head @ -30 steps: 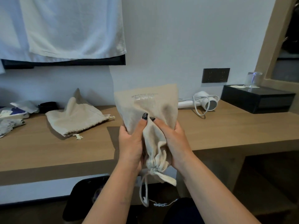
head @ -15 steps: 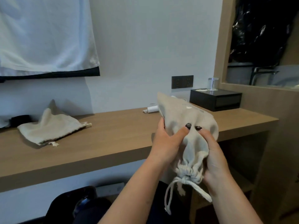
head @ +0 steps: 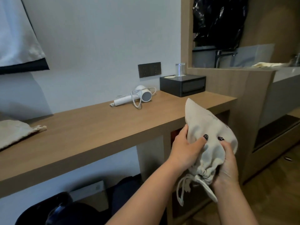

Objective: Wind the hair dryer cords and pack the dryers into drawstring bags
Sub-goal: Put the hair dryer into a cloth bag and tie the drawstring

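A filled beige drawstring bag [head: 209, 127] is held in the air off the right end of the wooden shelf, its cinched mouth and loose cord pointing down toward me. My left hand [head: 185, 148] grips its left side and my right hand [head: 227, 163] grips its right side near the gathered neck. What is inside the bag is hidden. A white hair dryer [head: 138, 97] lies on the shelf near the wall with its cord looped around it. A second beige bag [head: 14, 133] lies flat at the shelf's far left.
The wooden shelf [head: 90, 132] runs along the white wall. A black box [head: 182, 85] with a glass [head: 180, 69] on top stands at its right end under a dark socket panel [head: 149, 69]. A sink counter [head: 284, 73] lies beyond a wooden partition. A white cloth [head: 17, 34] hangs top left.
The view has swung to the right and both hands have carried the bag rightward, from in front of the shelf's middle to past its right end. The grip on the bag is unchanged.
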